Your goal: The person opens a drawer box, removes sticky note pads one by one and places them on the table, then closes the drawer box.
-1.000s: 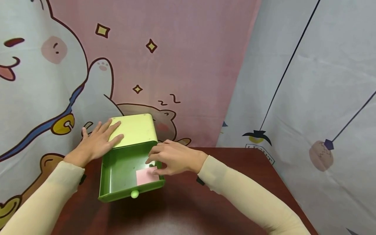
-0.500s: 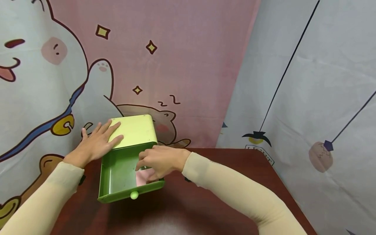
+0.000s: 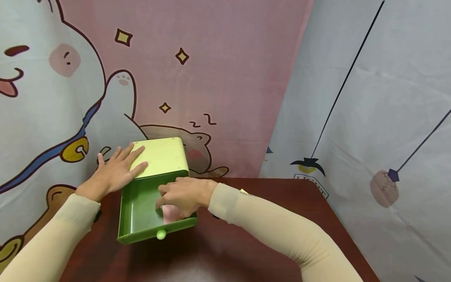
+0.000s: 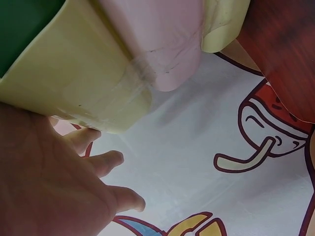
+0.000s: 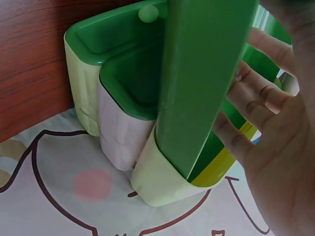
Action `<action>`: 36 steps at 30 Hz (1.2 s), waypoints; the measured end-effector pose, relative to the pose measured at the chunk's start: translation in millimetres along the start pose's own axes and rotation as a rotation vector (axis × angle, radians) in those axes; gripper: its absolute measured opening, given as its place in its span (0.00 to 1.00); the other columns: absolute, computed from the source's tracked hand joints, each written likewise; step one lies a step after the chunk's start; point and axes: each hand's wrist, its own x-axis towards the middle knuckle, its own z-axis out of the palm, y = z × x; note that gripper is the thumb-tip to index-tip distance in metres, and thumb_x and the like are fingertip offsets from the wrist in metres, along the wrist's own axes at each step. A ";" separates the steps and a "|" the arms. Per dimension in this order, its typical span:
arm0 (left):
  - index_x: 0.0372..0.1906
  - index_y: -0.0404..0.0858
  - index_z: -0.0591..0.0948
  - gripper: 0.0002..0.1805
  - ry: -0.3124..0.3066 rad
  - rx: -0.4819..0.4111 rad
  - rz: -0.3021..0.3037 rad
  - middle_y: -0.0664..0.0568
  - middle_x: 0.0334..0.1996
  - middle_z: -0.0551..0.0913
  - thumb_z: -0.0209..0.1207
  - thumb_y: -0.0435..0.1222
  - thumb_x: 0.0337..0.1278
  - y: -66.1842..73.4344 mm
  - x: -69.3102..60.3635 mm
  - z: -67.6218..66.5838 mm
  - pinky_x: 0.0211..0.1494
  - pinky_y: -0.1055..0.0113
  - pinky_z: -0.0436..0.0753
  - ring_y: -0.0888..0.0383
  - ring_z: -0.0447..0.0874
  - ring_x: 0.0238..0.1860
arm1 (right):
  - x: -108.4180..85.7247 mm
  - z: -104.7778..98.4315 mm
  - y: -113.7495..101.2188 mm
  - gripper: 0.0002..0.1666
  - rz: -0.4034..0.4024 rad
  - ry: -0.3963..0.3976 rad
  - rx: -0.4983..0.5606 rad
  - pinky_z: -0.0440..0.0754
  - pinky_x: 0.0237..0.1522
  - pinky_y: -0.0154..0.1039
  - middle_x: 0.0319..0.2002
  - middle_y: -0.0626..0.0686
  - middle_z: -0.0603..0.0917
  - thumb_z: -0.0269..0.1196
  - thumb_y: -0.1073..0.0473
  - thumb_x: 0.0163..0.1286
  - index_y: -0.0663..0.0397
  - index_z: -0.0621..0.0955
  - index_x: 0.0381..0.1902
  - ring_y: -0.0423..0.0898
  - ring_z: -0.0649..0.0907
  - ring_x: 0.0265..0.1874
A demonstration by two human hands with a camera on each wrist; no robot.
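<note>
One green drawer [image 3: 142, 209] with a round knob [image 3: 161, 234] sticks out of the pale yellow box [image 3: 163, 154] under your spread, empty left grip [image 3: 114, 173]. Pink paper [image 3: 170, 214] lies under your right grip [image 3: 184, 195]; I can't tell if it's pinched.

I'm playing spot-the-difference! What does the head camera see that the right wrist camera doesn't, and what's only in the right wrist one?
Only the head view shows the left hand, resting on the top yellow case, and the round knob on the open drawer. The pink paper shows clearly only there too.

Only the right wrist view shows the pink case and bottom yellow case underneath.

Both show the open green drawer, the right hand reaching inside it, part of the top yellow case, and the reddish-brown table.
</note>
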 end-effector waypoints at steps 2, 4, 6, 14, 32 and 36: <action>1.00 0.54 0.47 0.51 0.000 0.003 -0.001 0.34 0.98 0.39 0.36 0.76 0.89 0.4 0.2 -0.3 0.79 0.03 0.24 0.15 0.37 0.94 | 0.6 -1.3 -1.3 0.40 0.004 -0.003 -0.014 0.83 0.57 0.37 0.63 0.41 0.81 0.81 0.39 0.77 0.23 0.82 0.83 0.38 0.86 0.59; 1.00 0.53 0.47 0.51 -0.001 0.005 -0.001 0.34 0.98 0.39 0.36 0.76 0.89 1.1 0.1 -0.9 0.79 0.03 0.24 0.15 0.37 0.94 | 1.0 -2.4 -1.8 0.39 0.002 0.002 -0.028 0.83 0.57 0.37 0.64 0.41 0.81 0.80 0.38 0.78 0.22 0.81 0.83 0.39 0.85 0.59; 1.00 0.53 0.47 0.51 -0.001 0.005 -0.001 0.33 0.98 0.39 0.36 0.75 0.89 1.9 -0.3 -1.7 0.79 0.03 0.25 0.15 0.37 0.94 | 1.3 -2.8 -1.5 0.38 -0.004 0.013 -0.037 0.84 0.57 0.37 0.64 0.41 0.81 0.78 0.37 0.79 0.22 0.81 0.83 0.39 0.85 0.59; 1.00 0.53 0.47 0.51 -0.002 0.003 0.001 0.33 0.98 0.39 0.36 0.76 0.89 3.0 -0.8 -2.4 0.79 0.03 0.26 0.15 0.37 0.94 | 2.9 -2.4 3.2 0.36 -0.001 0.042 0.005 0.89 0.56 0.35 0.68 0.43 0.81 0.77 0.40 0.80 0.19 0.81 0.83 0.40 0.86 0.59; 1.00 0.53 0.47 0.51 -0.009 0.004 -0.002 0.34 0.98 0.39 0.36 0.75 0.89 1.2 0.5 -1.5 0.79 0.03 0.24 0.15 0.37 0.94 | 4.4 2.5 9.4 0.27 0.016 0.028 0.132 0.90 0.63 0.33 0.69 0.44 0.86 0.76 0.42 0.83 0.29 0.89 0.76 0.40 0.88 0.63; 1.00 0.53 0.47 0.51 -0.013 0.003 -0.003 0.34 0.98 0.39 0.36 0.75 0.89 0.9 0.1 -1.2 0.78 0.03 0.24 0.15 0.37 0.94 | 4.4 2.3 8.0 0.30 0.016 0.023 0.133 0.91 0.65 0.33 0.71 0.45 0.85 0.78 0.43 0.80 0.29 0.88 0.77 0.42 0.87 0.66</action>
